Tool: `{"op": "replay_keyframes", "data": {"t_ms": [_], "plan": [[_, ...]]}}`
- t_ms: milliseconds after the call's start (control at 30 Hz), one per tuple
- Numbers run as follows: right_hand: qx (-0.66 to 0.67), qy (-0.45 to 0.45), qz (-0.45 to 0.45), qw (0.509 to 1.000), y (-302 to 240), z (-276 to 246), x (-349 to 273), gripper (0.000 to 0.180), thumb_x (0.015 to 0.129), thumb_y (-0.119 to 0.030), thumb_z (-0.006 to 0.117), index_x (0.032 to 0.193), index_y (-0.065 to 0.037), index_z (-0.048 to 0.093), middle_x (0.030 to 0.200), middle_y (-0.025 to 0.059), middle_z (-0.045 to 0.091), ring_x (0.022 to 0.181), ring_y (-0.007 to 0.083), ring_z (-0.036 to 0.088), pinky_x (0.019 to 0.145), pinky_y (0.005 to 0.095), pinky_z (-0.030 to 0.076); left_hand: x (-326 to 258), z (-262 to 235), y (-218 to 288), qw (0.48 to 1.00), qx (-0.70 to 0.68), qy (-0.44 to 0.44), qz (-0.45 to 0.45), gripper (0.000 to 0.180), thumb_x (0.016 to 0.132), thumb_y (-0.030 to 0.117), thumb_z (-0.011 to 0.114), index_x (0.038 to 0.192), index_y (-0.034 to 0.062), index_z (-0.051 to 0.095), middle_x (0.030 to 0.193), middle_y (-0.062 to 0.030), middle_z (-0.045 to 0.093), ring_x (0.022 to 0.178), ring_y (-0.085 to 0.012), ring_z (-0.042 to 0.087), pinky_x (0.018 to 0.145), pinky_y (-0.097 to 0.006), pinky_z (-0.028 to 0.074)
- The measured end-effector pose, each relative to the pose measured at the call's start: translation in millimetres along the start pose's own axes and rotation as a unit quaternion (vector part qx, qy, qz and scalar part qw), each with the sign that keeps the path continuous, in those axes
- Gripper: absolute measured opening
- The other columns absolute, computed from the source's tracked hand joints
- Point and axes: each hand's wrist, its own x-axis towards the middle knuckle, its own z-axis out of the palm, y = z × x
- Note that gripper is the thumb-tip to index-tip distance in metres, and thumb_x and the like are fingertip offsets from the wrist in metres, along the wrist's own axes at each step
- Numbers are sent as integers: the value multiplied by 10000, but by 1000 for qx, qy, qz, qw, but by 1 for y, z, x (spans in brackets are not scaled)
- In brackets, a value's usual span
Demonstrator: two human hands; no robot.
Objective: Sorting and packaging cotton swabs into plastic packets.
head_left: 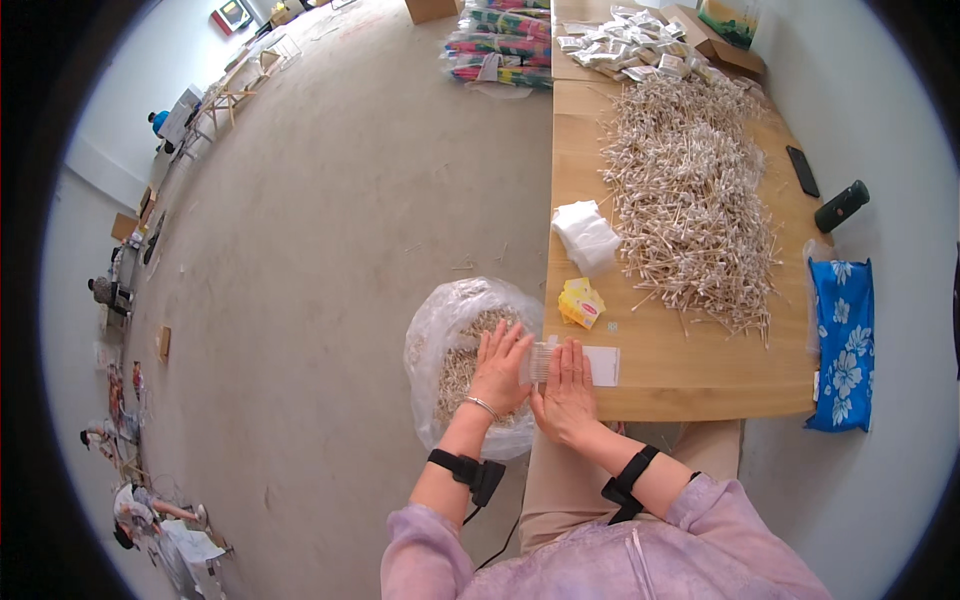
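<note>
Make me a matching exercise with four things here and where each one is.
Things:
1. row of swabs
2. clear bag
3. yellow packets
4. blue package

Places:
A. at the right edge of the table
B. between the left hand and right hand
C. beside the table's left edge
D. on the table, near the folded white plastic

Pairs: 1-B, 2-C, 3-D, 4-A.

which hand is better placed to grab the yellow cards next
Probably the right hand: it is nearer the yellow cards, by the table edge; the left hand is over the bag.
</note>
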Motion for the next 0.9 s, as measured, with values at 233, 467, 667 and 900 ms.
{"op": "replay_keyframes", "data": {"t_ms": [233, 467, 667, 900], "plan": [[28, -16, 7, 999, -13, 0, 2, 968, 834, -400, 558, 1441, 103, -6, 1527, 278, -10, 1434, 394, -39, 1159, 467, -15, -25, 28, -43, 919, -335, 106, -177, 767, 783, 150, 693, 1405, -37, 285, 1398, -227, 392, 1336, -292, 358, 1106, -394, 293], [48, -13, -3, 999, -18, 5, 6, 983, 838, -389, 564, 1445, 87, -46, 1524, 283, -32, 1430, 407, -52, 1157, 479, 5, -11, 35, -31, 758, -562, 74, -323, 485, 897, 246, 649, 1273, -18, 495, 1070, -76, 636, 870, -118, 616, 726, -246, 520], [28, -20, 3, 999, -17, 8, 7, 961, 828, -392, 540, 1450, 84, -18, 1529, 278, -9, 1435, 397, -36, 1162, 470, 1, 4, 42, -7, 785, -511, 67, -344, 293, 919, 292, 616, 1059, 37, 647, 810, 5, 642, 671, -64, 569, 554, -229, 496], [48, -2, -8, 999, -8, 0, 5, 940, 815, -350, 547, 1451, 84, 8, 1528, 278, 13, 1435, 402, -14, 1160, 483, 22, 2, 69, -18, 829, -452, 147, -296, 259, 928, 268, 598, 948, 16, 653, 763, -4, 647, 671, -68, 571, 563, -234, 463]]}}
